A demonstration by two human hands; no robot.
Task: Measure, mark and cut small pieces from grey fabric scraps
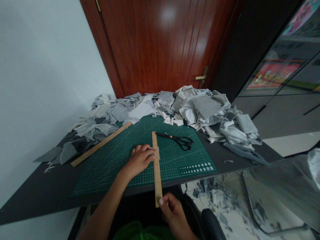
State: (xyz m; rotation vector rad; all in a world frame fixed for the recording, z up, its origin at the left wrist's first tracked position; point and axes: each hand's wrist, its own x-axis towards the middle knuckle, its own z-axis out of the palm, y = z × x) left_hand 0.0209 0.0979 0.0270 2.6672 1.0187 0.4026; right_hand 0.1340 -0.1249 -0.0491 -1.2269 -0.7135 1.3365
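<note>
A wooden ruler [156,173] lies lengthwise over the green cutting mat [112,170], its near end sticking out past the table edge. My right hand [172,211] pinches that near end between thumb and fingers. On the mat, my left hand [142,159] has its fingers bent, with thumb and fingertips holding the ruler's left edge. A small grey cloth piece [159,153] lies under the ruler, partly hidden by it and the left hand. Black scissors [178,138] rest just right of the ruler's far end, blades toward it.
A second wooden ruler [100,145] lies slanted at the mat's left. Heaps of grey and white cloth scraps [207,106] line the table's back and sides. Behind stands a brown door [160,46]. More scraps [220,196] litter the floor at right, near a metal frame [250,203].
</note>
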